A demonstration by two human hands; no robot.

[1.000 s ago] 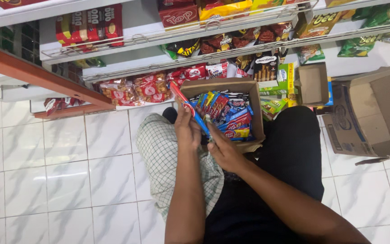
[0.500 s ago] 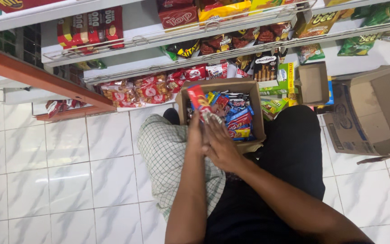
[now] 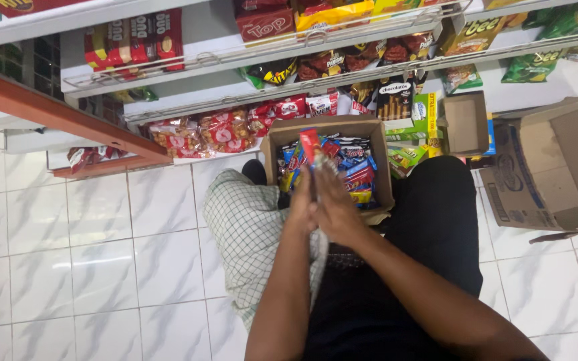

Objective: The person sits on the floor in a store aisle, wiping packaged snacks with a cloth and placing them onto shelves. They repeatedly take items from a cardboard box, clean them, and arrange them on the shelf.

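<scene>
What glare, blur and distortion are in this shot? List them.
Head view: soft glare patches on the glossy floor tiles; the shelf rails bow, so the wide lens distorts; the hands, pressed together on a red snack pack, look slightly soft; the box and shelves are evenly lit, without hard shadows.

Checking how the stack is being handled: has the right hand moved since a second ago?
Yes. The right hand has closed in against the left hand, pressing the red packets between the palms, nearer the cardboard box front edge.
</scene>
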